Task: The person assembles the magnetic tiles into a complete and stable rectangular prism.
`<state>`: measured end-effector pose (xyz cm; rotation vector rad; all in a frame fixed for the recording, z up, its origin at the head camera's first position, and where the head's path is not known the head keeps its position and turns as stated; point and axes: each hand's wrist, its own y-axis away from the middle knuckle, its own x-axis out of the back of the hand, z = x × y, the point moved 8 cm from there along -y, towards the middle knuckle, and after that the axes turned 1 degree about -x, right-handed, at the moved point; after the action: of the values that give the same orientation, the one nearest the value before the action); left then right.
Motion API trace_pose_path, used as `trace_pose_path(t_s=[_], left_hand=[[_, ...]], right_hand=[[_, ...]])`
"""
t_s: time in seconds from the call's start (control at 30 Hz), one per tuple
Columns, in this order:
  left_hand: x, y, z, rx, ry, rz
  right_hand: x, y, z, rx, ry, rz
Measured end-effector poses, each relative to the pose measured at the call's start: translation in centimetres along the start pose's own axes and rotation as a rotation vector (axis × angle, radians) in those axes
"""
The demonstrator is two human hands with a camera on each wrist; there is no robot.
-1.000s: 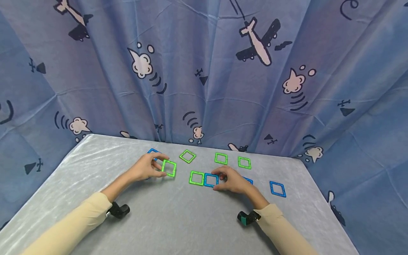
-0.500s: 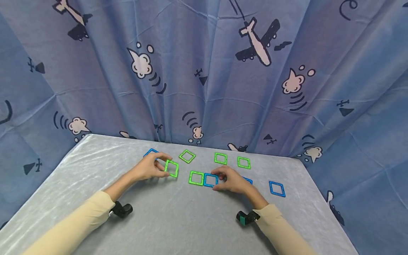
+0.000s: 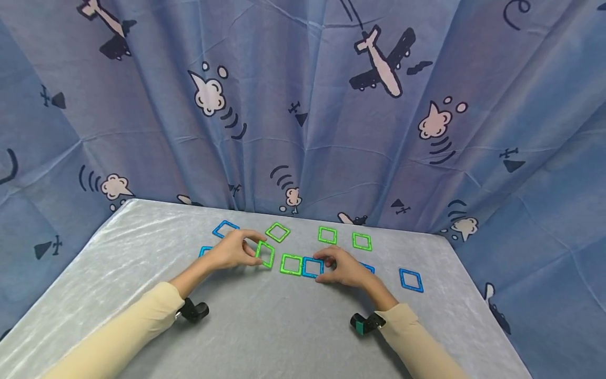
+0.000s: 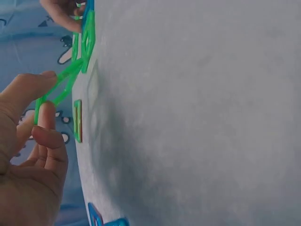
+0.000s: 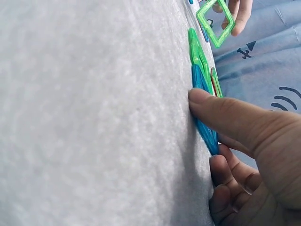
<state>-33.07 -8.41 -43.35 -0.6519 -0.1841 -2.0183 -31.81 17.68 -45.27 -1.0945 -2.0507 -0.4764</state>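
My left hand [image 3: 236, 250] pinches a green square magnetic tile [image 3: 273, 257], an open frame, between thumb and fingers. The tile is held tilted above the table, and its shadow falls on the cloth in the left wrist view. Just to its right, a second green tile [image 3: 291, 274] lies flat, edge to edge with a blue square magnetic tile [image 3: 312, 277]. My right hand [image 3: 347, 268] grips that blue tile [image 5: 202, 127] by its right side, thumb at the near edge and fingers behind. In the left wrist view the raised tile [image 4: 70, 70] overlaps the flat green one.
Behind the hands lie a turned green tile [image 3: 284, 237] and two more green tiles, one [image 3: 327, 227] left of the other [image 3: 362, 233]. Blue tiles lie at left [image 3: 219, 227] and right [image 3: 401, 278]; others are partly hidden by the hands. A patterned curtain [image 3: 303, 158] hangs behind the table.
My left hand has moved right with the green tile, bringing it close to the flat green one and turning it more edge-on. Blue tiles at left are uncovered. My right hand stays put.
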Motion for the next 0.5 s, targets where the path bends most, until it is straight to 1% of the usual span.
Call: trace_pose_path(t_s=[0.2, 0.5], left_hand=[[-0.55, -0.41, -0.07, 0.008, -0.011, -0.004], [-1.03, -0.67, 0.06, 0.011, -0.01, -0.006]], right_hand=[[0.05, 0.0, -0.11, 0.001, 0.003, -0.003], [-0.03, -0.08, -0.13, 0.025, 0.012, 0.002]])
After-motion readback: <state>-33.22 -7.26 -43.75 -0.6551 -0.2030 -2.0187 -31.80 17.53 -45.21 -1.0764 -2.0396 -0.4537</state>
